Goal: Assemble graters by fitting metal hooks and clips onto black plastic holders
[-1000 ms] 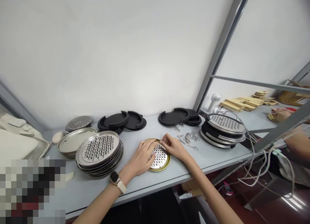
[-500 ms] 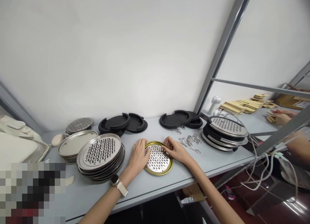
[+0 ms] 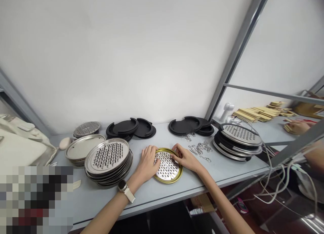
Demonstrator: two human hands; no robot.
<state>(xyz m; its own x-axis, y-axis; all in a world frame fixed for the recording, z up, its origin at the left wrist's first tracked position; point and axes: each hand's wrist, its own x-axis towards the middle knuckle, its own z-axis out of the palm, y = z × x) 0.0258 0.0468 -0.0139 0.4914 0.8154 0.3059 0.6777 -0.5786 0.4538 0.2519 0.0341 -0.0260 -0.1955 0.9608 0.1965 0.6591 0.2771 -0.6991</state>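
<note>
A round grater (image 3: pixel 167 168) with a gold rim lies on the grey table in front of me. My left hand (image 3: pixel 149 162) grips its left edge, thumb over the holes and fingers along the rim. On the upper right of the rim, my right hand (image 3: pixel 185 157) pinches the edge with thumb and fingers. Just left of my left hand stands a stack of silver graters (image 3: pixel 108 156), and several silver discs (image 3: pixel 84 146) are piled behind it. Loose metal clips (image 3: pixel 201 147) lie to the right of my right hand.
Black plastic holders (image 3: pixel 125 127) and more black holders (image 3: pixel 186 124) sit along the wall. A pile of graters with black holders (image 3: pixel 238 143) stands at the right end, by a metal post (image 3: pixel 234 62). Beyond it, another person's hand (image 3: pixel 298 126) is near yellow pieces (image 3: pixel 255 113).
The view has shifted slightly, so everything appears a little further right. Both hands keep hold of the round grater, with hardly any visible movement on it.
</note>
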